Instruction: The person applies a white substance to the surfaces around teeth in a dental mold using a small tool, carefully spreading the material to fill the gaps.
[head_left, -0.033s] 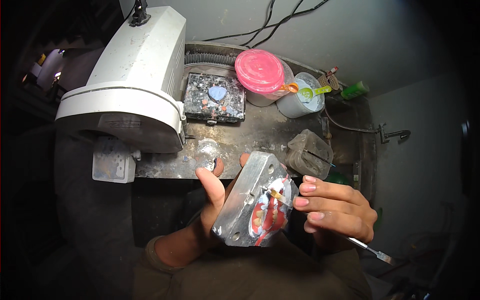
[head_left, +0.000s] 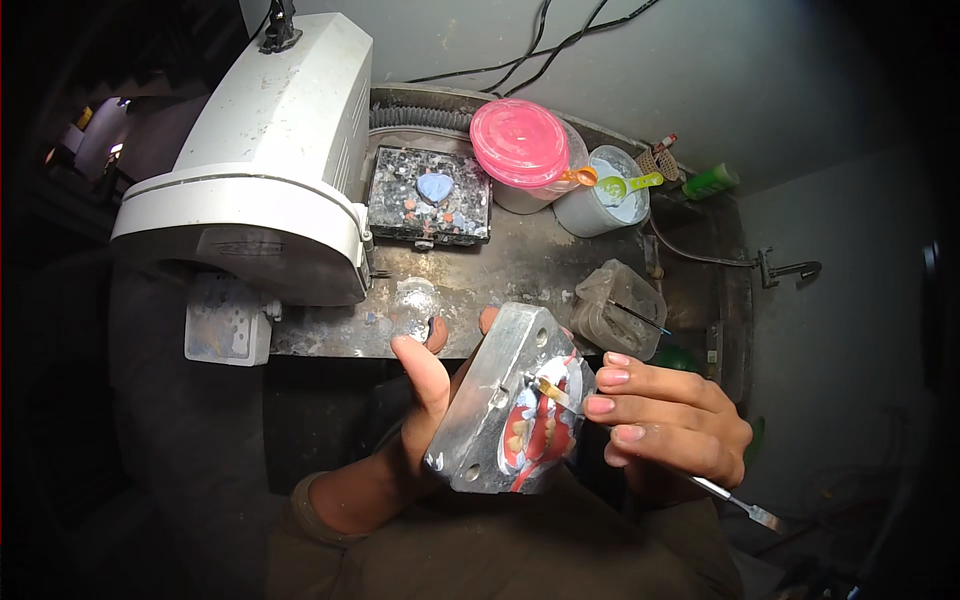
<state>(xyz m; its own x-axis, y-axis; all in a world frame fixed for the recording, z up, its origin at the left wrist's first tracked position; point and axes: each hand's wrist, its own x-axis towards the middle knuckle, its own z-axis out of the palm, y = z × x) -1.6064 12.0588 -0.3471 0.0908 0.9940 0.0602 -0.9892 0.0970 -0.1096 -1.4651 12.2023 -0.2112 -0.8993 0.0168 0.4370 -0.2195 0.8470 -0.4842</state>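
Observation:
My left hand (head_left: 425,390) grips a grey metal mould block (head_left: 485,405) from its left side and tilts it up toward me. An open cavity in the block (head_left: 540,430) shows red wax and a row of pale teeth. My right hand (head_left: 670,420) sits just right of the block and pinches a thin metal tool (head_left: 742,504). The tool's tip rests at the edge of the cavity, and its handle sticks out to the lower right past my palm.
Behind the hands runs a stained workbench (head_left: 510,275). It carries a large white machine (head_left: 260,170), a dark tray with a blue heart-shaped piece (head_left: 430,195), a pink-lidded jar (head_left: 520,142), a white cup with a green spoon (head_left: 608,195) and a clear tub (head_left: 620,305).

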